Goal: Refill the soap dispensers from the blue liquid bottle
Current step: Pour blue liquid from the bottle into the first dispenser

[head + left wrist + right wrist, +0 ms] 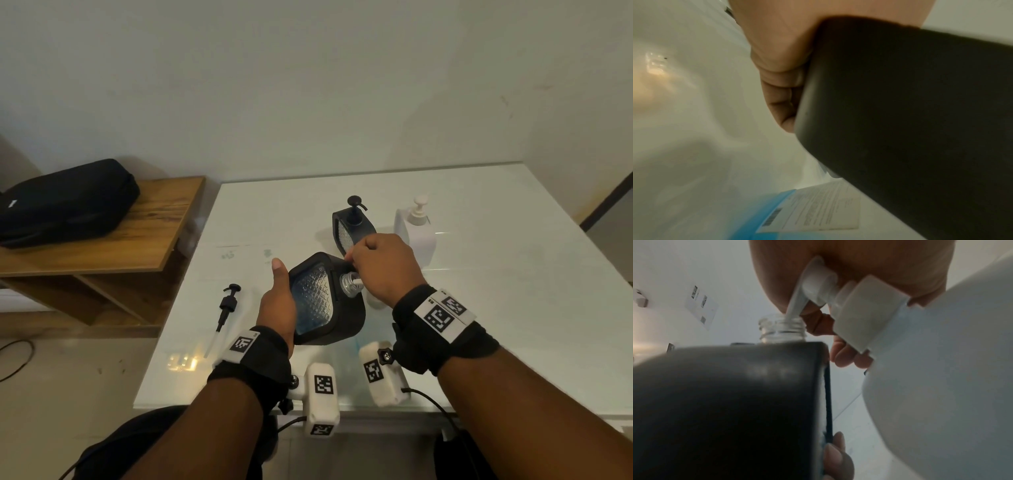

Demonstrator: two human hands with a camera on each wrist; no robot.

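Observation:
My left hand (277, 301) grips a black soap dispenser (325, 298) with a textured clear window, tilted above the table, its fingers (781, 91) curled round the black casing (900, 113). The dispenser's pump is off, leaving a clear threaded neck (349, 283) bare. My right hand (380, 267) is curled over the white pump head (818, 283) of the refill bottle (941, 369). The pump's nozzle (795, 305) dips into the neck (782, 327). The bottle's blue body and label (807, 209) show below the dispenser. Blue liquid lies low in the window.
A black pump with its tube (227, 308) lies on the white table (479, 308), left of my left hand. A second black dispenser (352, 226) and a white pump bottle (416, 229) stand behind. A black case (65, 202) sits on a wooden shelf (147, 240) at the left.

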